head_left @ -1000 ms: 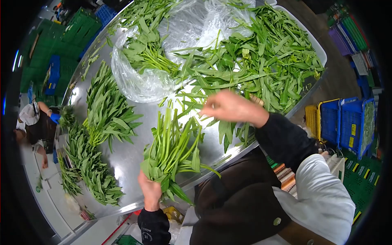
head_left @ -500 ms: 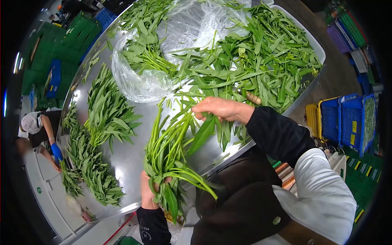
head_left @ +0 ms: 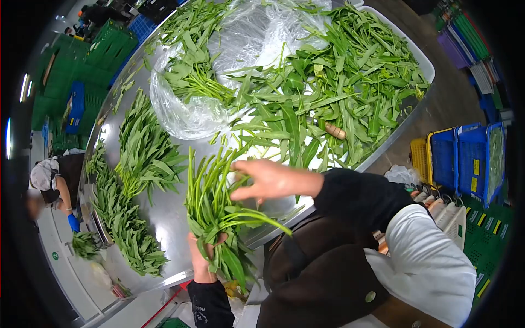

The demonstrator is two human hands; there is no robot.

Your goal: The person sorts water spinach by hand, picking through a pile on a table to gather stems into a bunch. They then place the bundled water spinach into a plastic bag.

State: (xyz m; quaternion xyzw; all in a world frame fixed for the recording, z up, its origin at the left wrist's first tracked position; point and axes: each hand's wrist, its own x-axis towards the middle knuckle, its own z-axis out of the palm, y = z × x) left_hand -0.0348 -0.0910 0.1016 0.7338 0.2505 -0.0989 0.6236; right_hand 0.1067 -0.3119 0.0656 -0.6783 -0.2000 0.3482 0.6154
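Note:
My left hand (head_left: 202, 257) is wrapped round a bunch of water spinach (head_left: 210, 199) at the table's near edge, stems up and leaves hanging below the fist. A few longer stems stick out to the right from the bunch. My right hand (head_left: 276, 180) is beside the upper stems, fingers apart with nothing between them, thumb close to the bunch. Just beyond it, loose water spinach (head_left: 366, 82) is heaped over the far right of the metal table (head_left: 164, 210). A wooden handle (head_left: 334, 131) pokes out of that heap.
Clear plastic bags (head_left: 188, 117) lie at the back middle among more greens. Sorted bunches (head_left: 145, 147) line the table's left side. At far left a person with a blue glove (head_left: 74, 222) handles greens. Blue crates (head_left: 478, 158) stand on the right, green crates (head_left: 109, 44) at back left.
My right hand has let go of a leafy stem and come nearer to the bunch, fingers spreading. The bunch in my left hand has shifted slightly left. The other person's gloved hand has moved lower.

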